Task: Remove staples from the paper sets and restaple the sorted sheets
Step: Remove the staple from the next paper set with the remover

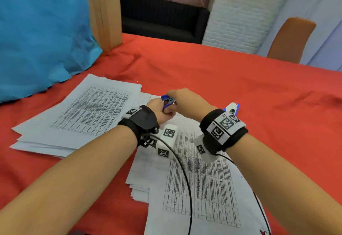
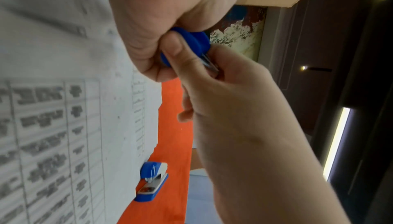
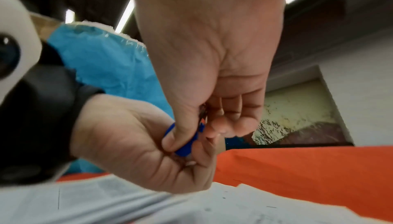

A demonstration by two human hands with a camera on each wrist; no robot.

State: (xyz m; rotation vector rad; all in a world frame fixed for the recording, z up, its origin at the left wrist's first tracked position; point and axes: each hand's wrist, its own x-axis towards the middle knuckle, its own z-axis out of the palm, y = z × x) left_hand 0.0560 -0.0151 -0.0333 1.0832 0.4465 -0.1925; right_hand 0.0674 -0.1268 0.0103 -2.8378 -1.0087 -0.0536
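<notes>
A blue cushion (image 1: 40, 31) lies at the far left of the table (image 1: 240, 86), which wears a red cloth; beside it a stack of printed sheets (image 1: 79, 116) rests flat, its top page a dense table of text; nearer the middle a second, looser pile of papers (image 1: 199, 188) runs toward the viewer, with the black wrist cables trailing over it; above that pile's far end the left hand (image 1: 159, 110) has its fingers (image 3: 191, 157) curled around the lower part of a blue staple remover (image 1: 167, 101), while the right hand (image 1: 187, 101) meets it from the other side, thumb and forefinger pinched on the remover's blue grip and metal prongs (the prongs show best from the left wrist); whether a staple sits between them cannot be told; just right of the right wrist a blue and white stapler (image 2: 152, 181) lies on the cloth at the paper's edge; an orange chair back (image 1: 290, 38) stands beyond the table's far right.
</notes>
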